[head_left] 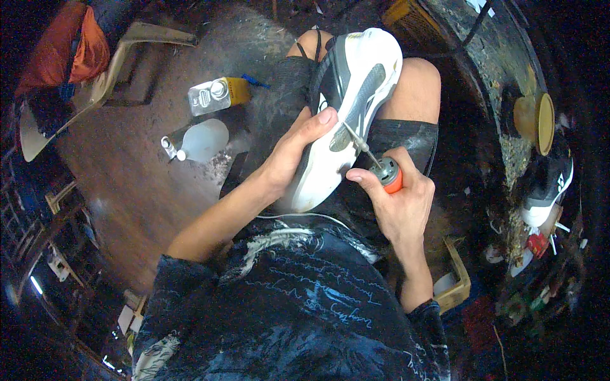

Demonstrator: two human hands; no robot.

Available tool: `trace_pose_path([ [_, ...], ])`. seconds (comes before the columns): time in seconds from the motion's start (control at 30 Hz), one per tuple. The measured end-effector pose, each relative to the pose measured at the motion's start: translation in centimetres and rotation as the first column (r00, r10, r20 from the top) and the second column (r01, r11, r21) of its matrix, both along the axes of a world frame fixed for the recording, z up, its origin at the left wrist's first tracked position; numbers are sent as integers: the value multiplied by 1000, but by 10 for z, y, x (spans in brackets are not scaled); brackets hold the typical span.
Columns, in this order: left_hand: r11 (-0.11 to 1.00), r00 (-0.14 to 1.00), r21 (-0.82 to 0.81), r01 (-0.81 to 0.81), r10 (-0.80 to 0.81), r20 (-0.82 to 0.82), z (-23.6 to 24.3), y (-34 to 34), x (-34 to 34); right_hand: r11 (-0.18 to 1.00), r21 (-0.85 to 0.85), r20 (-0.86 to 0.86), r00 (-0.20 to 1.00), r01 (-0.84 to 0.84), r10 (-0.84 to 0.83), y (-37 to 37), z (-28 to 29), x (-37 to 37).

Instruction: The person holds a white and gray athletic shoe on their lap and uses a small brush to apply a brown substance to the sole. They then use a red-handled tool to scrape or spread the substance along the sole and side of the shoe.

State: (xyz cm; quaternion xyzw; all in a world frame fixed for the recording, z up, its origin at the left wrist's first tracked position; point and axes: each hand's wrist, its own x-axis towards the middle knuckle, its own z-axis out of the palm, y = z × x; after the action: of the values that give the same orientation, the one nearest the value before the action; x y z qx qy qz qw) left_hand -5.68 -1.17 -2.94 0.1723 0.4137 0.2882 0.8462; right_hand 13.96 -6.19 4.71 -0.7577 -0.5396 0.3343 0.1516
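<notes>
Across my lap lies a sports shoe with its white and grey sole facing up and a black upper at the side. My left hand grips it from the left, thumb pressed on the sole edge. My right hand is wrapped round an orange-and-grey handled tool with a thin metal shaft. The shaft slants up and left to the sole's right edge, near my left thumb. Whether its tip touches the sole, I cannot tell.
On the floor at left are a silver-and-yellow metal can, a translucent plastic bottle and a small white tube. A low wooden stool stands far left. At right, another black-and-white shoe rests near a yellowish round tin.
</notes>
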Motion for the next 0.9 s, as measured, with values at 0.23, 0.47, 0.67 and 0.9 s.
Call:
trace_pose_path([
  [0.23, 999, 999, 33, 32, -33, 19, -6, 1, -3, 999, 10, -30, 998, -46, 46, -1, 3, 1],
  [0.47, 998, 997, 41, 46, -44, -56, -5, 7, -6, 995, 37, -23, 995, -97, 98, -3, 1, 4],
  [0.67, 989, 937, 142, 36, 16, -348, 21, 11, -7, 999, -14, -74, 997, -38, 37, -5, 0, 16],
  [0.9, 985, 908, 170, 41, 34, -418, 28, 21, -10, 999, -5, -51, 998, -35, 35, -7, -1, 13],
])
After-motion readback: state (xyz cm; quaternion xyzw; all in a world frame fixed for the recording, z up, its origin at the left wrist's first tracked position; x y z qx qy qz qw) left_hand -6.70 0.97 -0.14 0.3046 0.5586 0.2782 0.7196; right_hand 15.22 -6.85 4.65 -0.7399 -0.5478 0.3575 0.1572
